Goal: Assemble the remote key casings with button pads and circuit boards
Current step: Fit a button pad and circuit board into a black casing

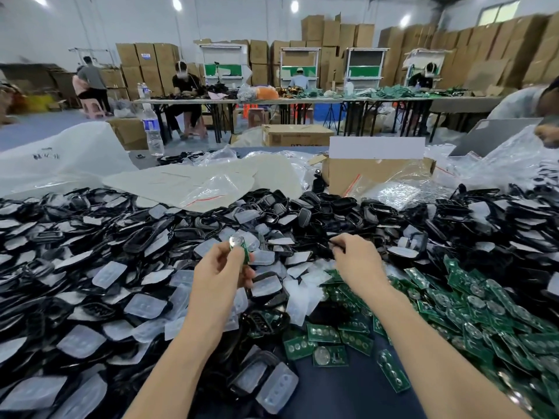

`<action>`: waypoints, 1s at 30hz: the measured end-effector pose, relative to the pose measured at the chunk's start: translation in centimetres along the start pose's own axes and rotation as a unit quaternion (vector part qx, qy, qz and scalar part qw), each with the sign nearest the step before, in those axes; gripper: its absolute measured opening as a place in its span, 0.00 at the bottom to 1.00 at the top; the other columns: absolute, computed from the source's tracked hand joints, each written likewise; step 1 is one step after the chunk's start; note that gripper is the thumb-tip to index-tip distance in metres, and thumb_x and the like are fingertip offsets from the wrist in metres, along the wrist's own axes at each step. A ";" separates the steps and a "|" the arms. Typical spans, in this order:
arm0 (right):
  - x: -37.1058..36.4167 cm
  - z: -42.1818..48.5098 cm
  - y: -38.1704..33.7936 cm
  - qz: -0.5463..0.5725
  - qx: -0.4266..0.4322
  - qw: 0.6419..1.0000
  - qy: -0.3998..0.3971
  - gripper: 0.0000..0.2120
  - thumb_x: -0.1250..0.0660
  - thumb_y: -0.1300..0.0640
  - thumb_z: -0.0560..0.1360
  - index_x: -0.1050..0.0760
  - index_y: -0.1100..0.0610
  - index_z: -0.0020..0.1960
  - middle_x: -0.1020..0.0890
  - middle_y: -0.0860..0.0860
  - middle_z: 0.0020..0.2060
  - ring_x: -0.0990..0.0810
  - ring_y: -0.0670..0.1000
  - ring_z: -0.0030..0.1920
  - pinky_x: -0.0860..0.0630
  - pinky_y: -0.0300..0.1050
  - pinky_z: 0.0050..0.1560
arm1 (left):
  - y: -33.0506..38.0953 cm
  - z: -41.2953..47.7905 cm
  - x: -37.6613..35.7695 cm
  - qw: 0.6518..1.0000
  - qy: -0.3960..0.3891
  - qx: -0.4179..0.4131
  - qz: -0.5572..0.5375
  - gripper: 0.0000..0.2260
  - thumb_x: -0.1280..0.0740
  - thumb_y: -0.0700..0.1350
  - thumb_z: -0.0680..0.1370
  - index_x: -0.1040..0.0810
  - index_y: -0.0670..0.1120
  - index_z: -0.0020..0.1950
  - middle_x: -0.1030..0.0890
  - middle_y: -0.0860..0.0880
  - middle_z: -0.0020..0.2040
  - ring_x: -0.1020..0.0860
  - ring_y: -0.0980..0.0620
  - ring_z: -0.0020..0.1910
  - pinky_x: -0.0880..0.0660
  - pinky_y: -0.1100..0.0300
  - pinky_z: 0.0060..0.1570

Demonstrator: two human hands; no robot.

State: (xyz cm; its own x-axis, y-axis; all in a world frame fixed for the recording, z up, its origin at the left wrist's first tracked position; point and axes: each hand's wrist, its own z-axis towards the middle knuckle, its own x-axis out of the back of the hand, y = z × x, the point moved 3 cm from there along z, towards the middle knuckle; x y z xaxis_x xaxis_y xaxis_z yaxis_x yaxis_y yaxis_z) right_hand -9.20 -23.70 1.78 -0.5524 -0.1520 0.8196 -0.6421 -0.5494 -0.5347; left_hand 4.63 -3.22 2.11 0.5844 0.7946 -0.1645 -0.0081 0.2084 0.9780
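Left hand (220, 275), eleven o'clock, grips a circuit board (240, 247); right hand (360, 261), one o'clock, pinches a thin black piece (335, 244).

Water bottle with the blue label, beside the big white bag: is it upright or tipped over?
Upright: the water bottle stands on its base, its cap pointing up.

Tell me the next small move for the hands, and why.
Probably the right hand should lift the black piece it pinches, likely a casing, toward the left hand, which holds a circuit board. The two parts are apart, so no fitting can start yet.
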 end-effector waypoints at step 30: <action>-1.9 -2.1 -1.3 0.473 -0.065 0.879 -0.018 0.11 0.38 0.62 0.83 0.21 0.48 0.57 0.14 0.46 0.42 0.19 0.40 0.36 0.26 0.33 0.33 | 0.1 -0.6 -0.3 0.979 0.000 -0.119 0.166 0.07 0.32 0.43 0.80 0.26 0.55 0.49 0.19 0.57 0.46 0.22 0.62 0.39 0.27 0.69 0.33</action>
State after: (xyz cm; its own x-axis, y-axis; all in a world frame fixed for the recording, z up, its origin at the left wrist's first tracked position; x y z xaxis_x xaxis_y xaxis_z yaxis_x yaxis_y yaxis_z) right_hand -8.41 -21.01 0.49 -0.8560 -0.5169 0.0010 0.0380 -0.0648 -0.9972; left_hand 3.94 -3.05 2.20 0.5168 0.8414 0.1581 -0.3874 0.0651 0.9196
